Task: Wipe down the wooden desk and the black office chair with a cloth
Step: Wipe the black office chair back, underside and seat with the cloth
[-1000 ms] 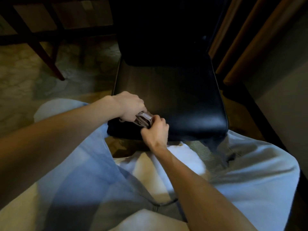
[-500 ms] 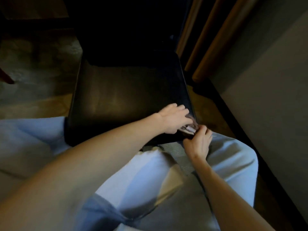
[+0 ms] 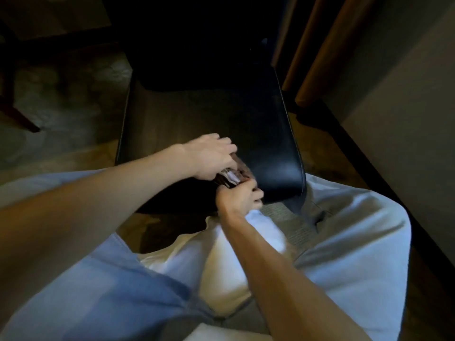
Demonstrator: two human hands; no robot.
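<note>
Lowest in the frame are the person's knees in pale trousers (image 3: pixel 344 242), filling the bottom third, with both forearms reaching up over them. The right hand (image 3: pixel 240 196), just below centre, has its fingers curled tight on the near end of the cloth (image 3: pixel 230 178). The left hand (image 3: pixel 211 156), right above it, lies over the cloth's far end with fingers bent down, gripping it against the front edge of the seat. The cloth shows only as a small bunched wad between the two hands, dark with a pale fold. Beyond them the black chair (image 3: pixel 209 114) runs up the centre. A dim floor (image 3: pixel 61 94) fills the upper left.
</note>
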